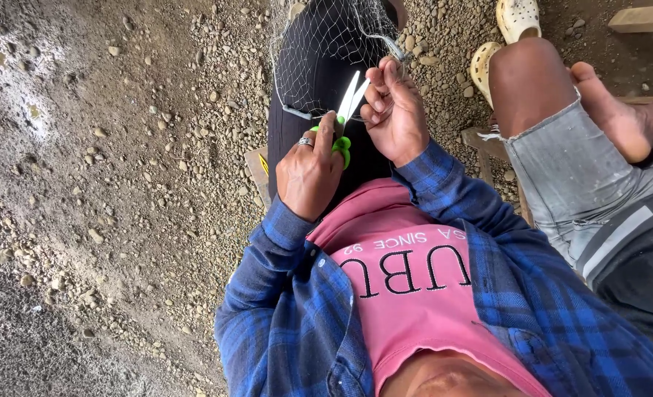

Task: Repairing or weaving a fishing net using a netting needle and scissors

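1. nearest: left hand [308, 173], with a ring on one finger, is closed through the green handles of the scissors [345, 121].
2. scissors' long axis runs away from the body and slightly right. the white blades are parted a little, tips pointing at the right hand [396, 110].
3. right hand is just beyond and right of the blade tips, almost touching them. its fingers are pinched on a strand of the fishing net [319, 44], so it's the nearer hand to the net.
4. net drapes further out over a dark-trousered leg [297, 140], stretched taut from the pinch.
5. far right: another person's bare foot [620, 117] and cream clogs [514, 18] on the gravel ground [120, 147].
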